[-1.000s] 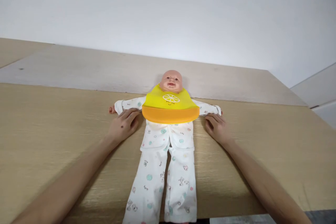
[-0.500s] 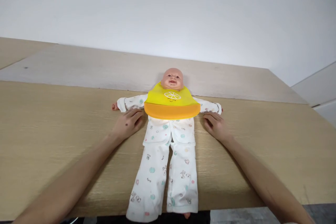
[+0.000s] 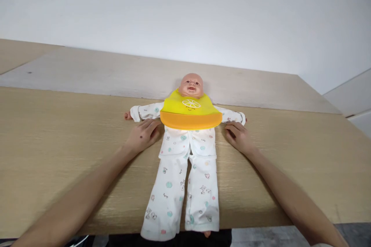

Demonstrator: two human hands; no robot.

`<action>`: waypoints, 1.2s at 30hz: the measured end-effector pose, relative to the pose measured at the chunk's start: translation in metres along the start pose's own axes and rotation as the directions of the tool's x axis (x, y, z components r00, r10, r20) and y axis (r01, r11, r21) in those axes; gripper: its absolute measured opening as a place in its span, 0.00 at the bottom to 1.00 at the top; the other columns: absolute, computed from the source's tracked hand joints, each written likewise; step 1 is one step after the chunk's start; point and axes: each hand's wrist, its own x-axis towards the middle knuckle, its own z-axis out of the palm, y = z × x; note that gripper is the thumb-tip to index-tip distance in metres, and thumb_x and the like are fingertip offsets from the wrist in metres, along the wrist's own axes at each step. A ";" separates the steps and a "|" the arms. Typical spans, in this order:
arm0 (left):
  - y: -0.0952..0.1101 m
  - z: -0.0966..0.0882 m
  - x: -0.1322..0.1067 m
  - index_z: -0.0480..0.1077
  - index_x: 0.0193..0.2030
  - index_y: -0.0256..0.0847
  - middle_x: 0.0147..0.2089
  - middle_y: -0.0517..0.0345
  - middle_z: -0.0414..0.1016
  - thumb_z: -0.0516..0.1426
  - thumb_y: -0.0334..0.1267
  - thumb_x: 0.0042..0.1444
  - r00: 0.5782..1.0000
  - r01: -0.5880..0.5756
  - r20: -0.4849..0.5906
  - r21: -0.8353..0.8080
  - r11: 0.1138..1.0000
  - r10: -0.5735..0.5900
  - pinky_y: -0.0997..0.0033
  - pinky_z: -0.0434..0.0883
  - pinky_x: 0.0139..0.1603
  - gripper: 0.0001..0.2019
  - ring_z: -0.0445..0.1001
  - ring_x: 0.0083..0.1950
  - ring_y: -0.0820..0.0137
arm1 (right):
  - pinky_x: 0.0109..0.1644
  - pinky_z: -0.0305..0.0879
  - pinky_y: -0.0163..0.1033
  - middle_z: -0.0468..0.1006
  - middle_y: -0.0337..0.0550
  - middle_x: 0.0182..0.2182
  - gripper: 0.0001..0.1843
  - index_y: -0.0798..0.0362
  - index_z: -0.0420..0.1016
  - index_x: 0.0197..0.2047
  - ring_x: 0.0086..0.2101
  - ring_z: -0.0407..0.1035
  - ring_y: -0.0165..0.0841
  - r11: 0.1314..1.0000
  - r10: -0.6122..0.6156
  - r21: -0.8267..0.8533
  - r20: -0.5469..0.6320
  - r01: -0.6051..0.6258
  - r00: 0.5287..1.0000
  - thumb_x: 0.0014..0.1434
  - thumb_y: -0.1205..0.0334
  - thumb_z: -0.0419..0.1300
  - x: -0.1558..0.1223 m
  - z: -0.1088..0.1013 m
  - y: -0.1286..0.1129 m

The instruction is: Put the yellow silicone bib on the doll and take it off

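A baby doll (image 3: 190,85) lies on its back on a light wooden table (image 3: 58,139), arms spread. It wears white printed pyjamas (image 3: 185,170) and a yellow and orange bib (image 3: 189,114). My left hand (image 3: 143,135) rests flat on the table, fingers stretched out, just under the doll's left-side sleeve and beside the bib. My right hand (image 3: 237,136) lies on the table under the other sleeve, fingers loosely curled, touching the cuff area. Neither hand holds anything. The trouser legs reach the table's near edge.
A paler wooden surface (image 3: 116,77) lies behind the table, against a white wall. The table's near edge runs along the bottom of the view, with grey floor (image 3: 261,237) showing at the lower right.
The view has tilted down a little, showing more of the trouser legs and a foot. Both hands have stayed beside the doll's torso, shifting only slightly inward.
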 end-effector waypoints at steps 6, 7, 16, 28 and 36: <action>-0.001 0.002 0.000 0.71 0.45 0.38 0.43 0.49 0.80 0.49 0.32 0.61 1.000 -0.002 0.023 -0.010 1.000 0.002 0.64 0.73 0.41 0.11 0.78 0.42 0.61 | 0.47 0.71 0.45 0.77 0.49 0.39 0.08 0.54 0.73 0.40 0.41 0.71 0.37 1.000 -0.007 0.000 0.005 0.007 1.000 0.65 0.64 0.53 0.001 -0.001 -0.001; -0.001 0.002 0.000 0.71 0.46 0.38 0.42 0.49 0.80 0.49 0.32 0.62 1.000 0.004 0.026 -0.008 1.000 -0.004 0.64 0.73 0.40 0.11 0.78 0.41 0.61 | 0.47 0.71 0.45 0.77 0.49 0.40 0.08 0.54 0.73 0.40 0.41 0.71 0.37 1.000 -0.013 -0.002 0.005 0.013 1.000 0.65 0.64 0.53 0.001 -0.001 -0.001; -0.001 0.002 -0.001 0.71 0.45 0.39 0.41 0.50 0.79 0.49 0.34 0.61 0.997 0.047 0.056 -0.029 0.998 -0.046 0.65 0.72 0.40 0.11 0.77 0.40 0.62 | 0.48 0.70 0.46 0.76 0.49 0.40 0.09 0.54 0.74 0.39 0.42 0.71 0.38 1.000 0.010 0.008 0.014 -0.010 1.000 0.65 0.62 0.53 0.000 0.001 0.001; -0.003 0.005 -0.001 0.70 0.45 0.37 0.44 0.49 0.79 0.50 0.32 0.63 1.000 -0.027 0.003 -0.024 0.999 0.027 0.65 0.72 0.40 0.09 0.77 0.41 0.63 | 0.45 0.70 0.43 0.75 0.48 0.39 0.04 0.55 0.72 0.39 0.40 0.69 0.36 0.996 -0.088 -0.026 -0.042 0.087 0.995 0.63 0.67 0.56 -0.001 0.003 0.005; -0.004 0.005 -0.002 0.71 0.46 0.36 0.46 0.47 0.79 0.50 0.31 0.63 0.999 -0.049 -0.021 -0.021 0.999 0.048 0.64 0.73 0.41 0.10 0.78 0.43 0.62 | 0.44 0.70 0.43 0.75 0.48 0.39 0.04 0.55 0.72 0.40 0.40 0.69 0.37 0.995 -0.093 -0.038 -0.037 0.092 0.995 0.63 0.68 0.56 0.000 0.002 0.003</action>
